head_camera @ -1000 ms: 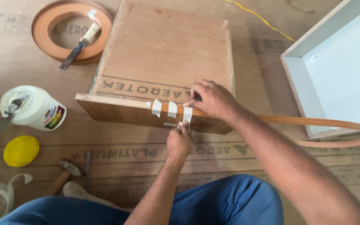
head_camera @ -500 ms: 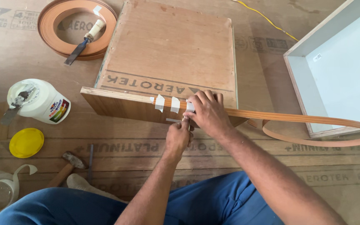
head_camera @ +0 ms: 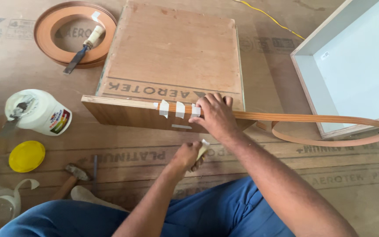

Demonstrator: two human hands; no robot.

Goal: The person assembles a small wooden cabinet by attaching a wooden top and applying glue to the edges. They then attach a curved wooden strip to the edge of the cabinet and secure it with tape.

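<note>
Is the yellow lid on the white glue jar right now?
No: the yellow lid lies flat on the floor beside the white glue jar, which lies on its side with its mouth uncovered.

My right hand [head_camera: 216, 115] presses the edge strip [head_camera: 312, 117] onto the wooden box [head_camera: 172, 57]; my left hand [head_camera: 188, 156] pinches tape [head_camera: 203, 148] nearer me.

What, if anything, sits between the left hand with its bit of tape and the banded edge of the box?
Nothing visible does. The left hand holds a small piece of tape just below the box's front face. The right hand presses the edge banding strip on the top edge, beside three tape pieces.
</note>
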